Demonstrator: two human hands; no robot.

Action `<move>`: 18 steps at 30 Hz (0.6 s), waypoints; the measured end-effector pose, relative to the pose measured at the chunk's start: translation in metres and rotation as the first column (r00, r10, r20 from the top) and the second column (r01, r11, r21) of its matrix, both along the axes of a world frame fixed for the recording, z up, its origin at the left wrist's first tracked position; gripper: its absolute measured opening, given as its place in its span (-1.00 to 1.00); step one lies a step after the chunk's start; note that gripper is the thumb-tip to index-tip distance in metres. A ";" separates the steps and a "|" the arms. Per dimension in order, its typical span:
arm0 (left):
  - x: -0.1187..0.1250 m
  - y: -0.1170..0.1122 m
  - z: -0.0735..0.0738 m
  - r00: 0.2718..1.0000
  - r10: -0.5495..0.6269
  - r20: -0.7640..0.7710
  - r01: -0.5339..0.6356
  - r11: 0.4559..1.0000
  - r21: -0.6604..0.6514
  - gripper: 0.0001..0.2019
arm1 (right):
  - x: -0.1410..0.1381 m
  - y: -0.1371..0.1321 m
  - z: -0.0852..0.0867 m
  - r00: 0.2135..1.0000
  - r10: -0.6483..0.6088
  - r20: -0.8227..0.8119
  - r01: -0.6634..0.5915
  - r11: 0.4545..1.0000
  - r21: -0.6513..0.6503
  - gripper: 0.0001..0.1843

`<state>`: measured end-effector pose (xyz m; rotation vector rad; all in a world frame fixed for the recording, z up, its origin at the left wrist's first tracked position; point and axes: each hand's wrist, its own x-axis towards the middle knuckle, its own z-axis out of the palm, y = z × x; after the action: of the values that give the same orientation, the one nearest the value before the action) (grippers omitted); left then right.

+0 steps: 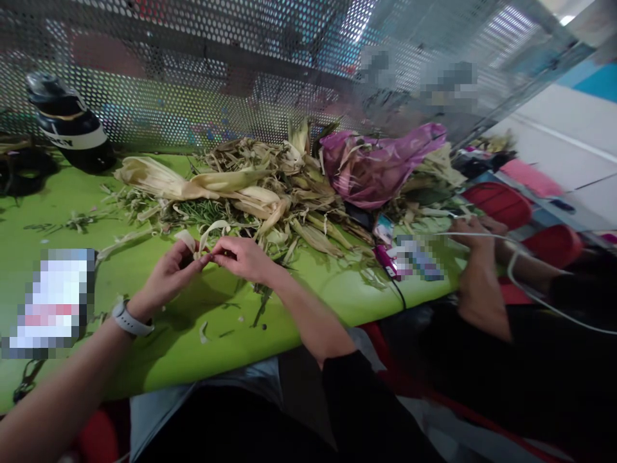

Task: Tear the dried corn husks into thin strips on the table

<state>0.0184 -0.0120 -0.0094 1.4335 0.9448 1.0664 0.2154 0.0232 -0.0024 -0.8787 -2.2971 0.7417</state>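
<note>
Over the green tabletop [202, 360] my two hands meet, fingertips touching. My left hand [168, 273], with a pale watch on its wrist, is closed on a curled, cream-coloured strip of corn husk [186, 240]. Thumb and fingers of my right hand [245, 258] pinch the same piece from the other side, where a thin curl [216, 226] of it rises. The exact grip point is hidden by the fingers. Just behind lies a heap of dry corn husks [308, 199], with a large pale husk [154, 180] on its left.
A dark bottle [72, 128] stands back left, and a phone [55, 302] lies at the left. Behind the husks is a pink plastic bag [371, 167]. A perforated metal screen [193, 71] borders the back. At right, another person's hands [475, 231] work near a white cable [513, 257].
</note>
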 end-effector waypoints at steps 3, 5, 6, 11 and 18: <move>-0.003 -0.001 0.005 0.999 0.030 -0.028 -0.030 0.999 -0.011 -0.81 | 0.002 0.002 0.002 1.000 0.003 0.029 -0.003 1.000 -0.030 -0.76; -0.005 -0.001 0.007 0.994 0.063 -0.083 -0.064 0.998 -0.004 -0.84 | 0.004 0.003 0.003 1.000 0.014 0.025 -0.012 0.999 -0.052 -0.75; -0.006 -0.001 0.007 0.990 0.075 -0.115 -0.075 0.997 0.003 -0.84 | 0.004 0.004 0.004 1.000 0.019 0.021 -0.017 0.998 -0.065 -0.75; -0.007 0.001 0.008 0.977 0.097 -0.189 -0.092 0.995 0.035 -0.81 | 0.007 0.008 0.005 0.999 0.030 -0.010 -0.031 0.989 -0.142 -0.76; -0.004 0.001 0.009 0.966 0.012 -0.259 0.019 0.993 0.115 -0.78 | 0.003 0.008 0.004 0.971 -0.073 -0.228 -0.069 0.827 -0.558 -0.66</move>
<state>0.0145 -0.0111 -0.0001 1.7009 1.0791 0.9582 0.2188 0.0312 0.0014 -0.9723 -1.8752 1.4896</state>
